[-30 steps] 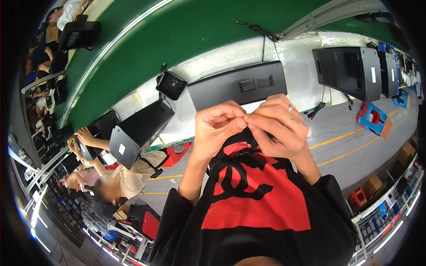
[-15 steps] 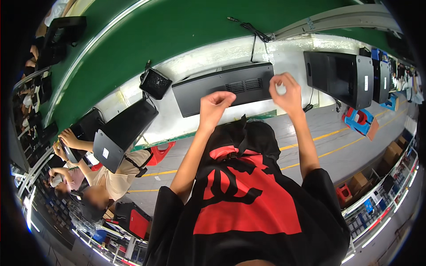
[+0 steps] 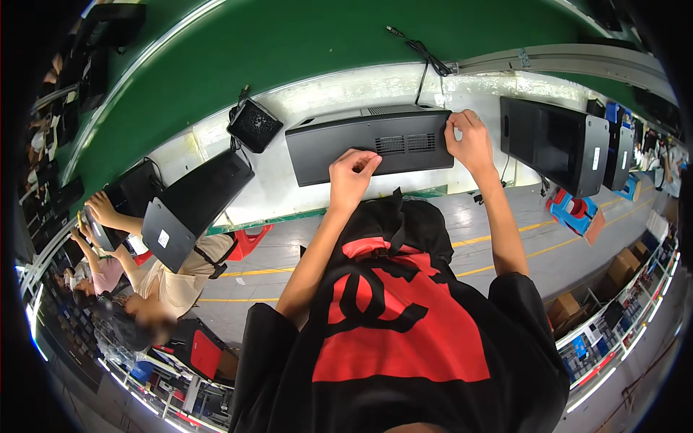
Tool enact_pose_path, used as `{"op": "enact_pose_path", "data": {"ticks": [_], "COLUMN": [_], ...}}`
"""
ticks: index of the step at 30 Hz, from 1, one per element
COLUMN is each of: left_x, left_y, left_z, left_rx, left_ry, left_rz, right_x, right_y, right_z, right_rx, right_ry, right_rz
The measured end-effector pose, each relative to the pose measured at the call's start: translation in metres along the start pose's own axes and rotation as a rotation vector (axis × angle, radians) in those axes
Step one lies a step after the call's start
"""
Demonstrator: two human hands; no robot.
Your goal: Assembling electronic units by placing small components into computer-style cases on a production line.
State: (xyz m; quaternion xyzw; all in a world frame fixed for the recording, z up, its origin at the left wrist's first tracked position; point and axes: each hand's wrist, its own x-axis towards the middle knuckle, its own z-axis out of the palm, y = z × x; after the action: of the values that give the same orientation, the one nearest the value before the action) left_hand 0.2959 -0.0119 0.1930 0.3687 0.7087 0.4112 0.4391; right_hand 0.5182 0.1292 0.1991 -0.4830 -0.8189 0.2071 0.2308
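Note:
A black casing with two slotted vents (image 3: pixel 325 151) lies lengthwise on the white worktop in front of me. Over its front face, left of the vents, is my left hand (image 3: pixel 349 177), thumb and forefinger pinched together. At the casing's right end, by the upper corner, my right hand (image 3: pixel 471 143) is pinched too, its fingertips at the edge. What either pinch holds, if anything, is too small or hidden to make out. Behind the casing a bundled black cable (image 3: pixel 426 56) reaches onto the green surface.
A small black box with a speckled top (image 3: pixel 255 125) and its cable stand left of the casing. More black casings stand farther left (image 3: pixel 198 206) and right (image 3: pixel 548 137). At the left a co-worker in a beige top (image 3: pixel 170 285) handles another unit. A blue and red stool (image 3: pixel 575 209) is on the floor.
My right hand has come to the casing's upper right corner, from just off its right end. My left hand stays pinched near the front face. The whole view has shifted slightly.

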Motion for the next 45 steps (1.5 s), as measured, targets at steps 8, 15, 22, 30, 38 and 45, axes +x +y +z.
{"op": "enact_pose_path", "data": {"ticks": [8, 15, 22, 30, 38, 45], "left_x": [0.003, 0.001, 0.002, -0.005, -0.036, -0.049], "left_y": [0.002, -0.004, -0.002, 0.018, 0.143, 0.151], "left_z": [-0.003, -0.005, -0.004, -0.011, -0.048, -0.05], "left_rx": [0.017, -0.004, -0.046, -0.262, -0.82, -0.935], "left_ry": [0.002, -0.012, -0.011, -0.116, -0.371, -0.44], "left_rz": [0.003, 0.019, 0.02, -0.093, 0.008, 0.019], "right_x": [0.017, 0.035, 0.019, 0.007, -0.002, -0.004], "right_y": [-0.001, -0.008, -0.004, -0.038, -0.171, -0.182], "right_z": [0.005, -0.008, -0.015, -0.028, -0.083, -0.092], "right_rx": [-0.196, -0.08, -0.051, 0.215, 0.866, 0.596], "right_ry": [-0.192, -0.336, -0.229, -0.09, 0.01, 0.151], "right_rz": [0.195, -0.012, 0.098, 0.078, -0.121, -0.317]}}
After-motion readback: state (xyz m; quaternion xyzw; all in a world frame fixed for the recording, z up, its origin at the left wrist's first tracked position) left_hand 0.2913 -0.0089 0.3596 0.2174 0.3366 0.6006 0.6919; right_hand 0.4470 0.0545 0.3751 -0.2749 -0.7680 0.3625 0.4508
